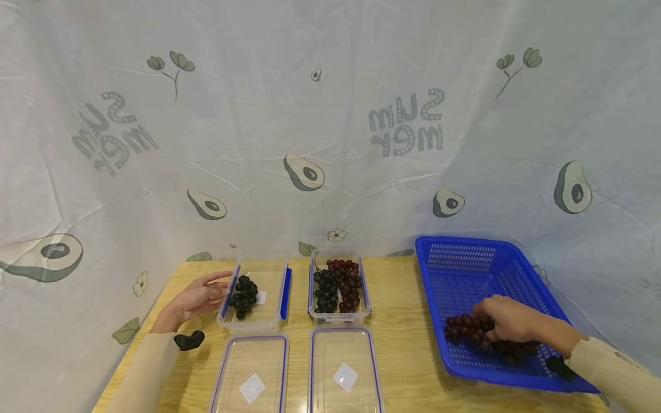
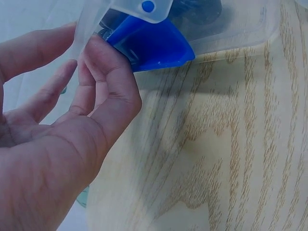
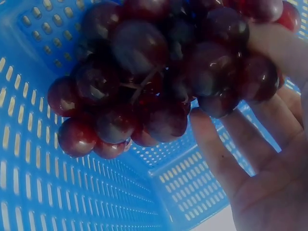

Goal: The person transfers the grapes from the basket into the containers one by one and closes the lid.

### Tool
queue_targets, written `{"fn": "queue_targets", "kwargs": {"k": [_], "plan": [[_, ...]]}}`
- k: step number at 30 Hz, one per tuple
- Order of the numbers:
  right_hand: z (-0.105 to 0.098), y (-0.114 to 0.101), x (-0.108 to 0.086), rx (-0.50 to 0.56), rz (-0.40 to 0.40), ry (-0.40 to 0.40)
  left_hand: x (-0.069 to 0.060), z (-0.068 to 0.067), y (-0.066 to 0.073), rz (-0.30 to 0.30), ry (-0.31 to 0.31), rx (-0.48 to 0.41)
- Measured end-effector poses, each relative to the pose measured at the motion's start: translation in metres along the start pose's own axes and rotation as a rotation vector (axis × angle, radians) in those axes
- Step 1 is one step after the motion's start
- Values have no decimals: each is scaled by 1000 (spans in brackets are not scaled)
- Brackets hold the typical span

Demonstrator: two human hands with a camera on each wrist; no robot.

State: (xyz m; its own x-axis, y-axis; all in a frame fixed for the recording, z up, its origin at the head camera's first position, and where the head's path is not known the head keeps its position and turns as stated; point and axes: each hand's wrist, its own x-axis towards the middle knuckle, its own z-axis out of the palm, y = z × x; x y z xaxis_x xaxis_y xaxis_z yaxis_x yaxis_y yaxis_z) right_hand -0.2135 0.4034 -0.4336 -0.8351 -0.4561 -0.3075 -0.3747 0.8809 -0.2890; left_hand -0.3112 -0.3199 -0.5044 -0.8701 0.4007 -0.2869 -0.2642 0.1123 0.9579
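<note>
Red grapes [image 1: 461, 330]: in the blue basket [image 1: 448, 287], near its front-left corner; whether the bunch is off the floor I can't tell.
Right hand [image 1: 508, 320]: grasping that bunch from its right side; most berries stick out past the fingertips.
Other grapes in basket [image 1: 513, 349]: just beside the right hand, partly hidden by it.
Left hand [image 1: 202, 293]: pinching the left container's [image 1: 273, 287] outer flap, bent fingers on both sides.
Dark grapes [image 1: 244, 295]: in that container, left half.
Second container [image 1: 341, 317]: dark and red bunches side by side.
Lids [image 1: 268, 361]: two, clear, in front of containers.
</note>
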Motion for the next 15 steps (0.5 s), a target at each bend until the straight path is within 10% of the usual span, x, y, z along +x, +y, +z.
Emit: {"fn": "queue_targets", "kwargs": {"k": [6, 15], "plan": [[0, 0, -2, 5, -37, 22, 0, 1, 3, -8, 13, 14], [8, -3, -1, 100, 94, -145, -1, 2, 1, -26, 35, 25]]}}
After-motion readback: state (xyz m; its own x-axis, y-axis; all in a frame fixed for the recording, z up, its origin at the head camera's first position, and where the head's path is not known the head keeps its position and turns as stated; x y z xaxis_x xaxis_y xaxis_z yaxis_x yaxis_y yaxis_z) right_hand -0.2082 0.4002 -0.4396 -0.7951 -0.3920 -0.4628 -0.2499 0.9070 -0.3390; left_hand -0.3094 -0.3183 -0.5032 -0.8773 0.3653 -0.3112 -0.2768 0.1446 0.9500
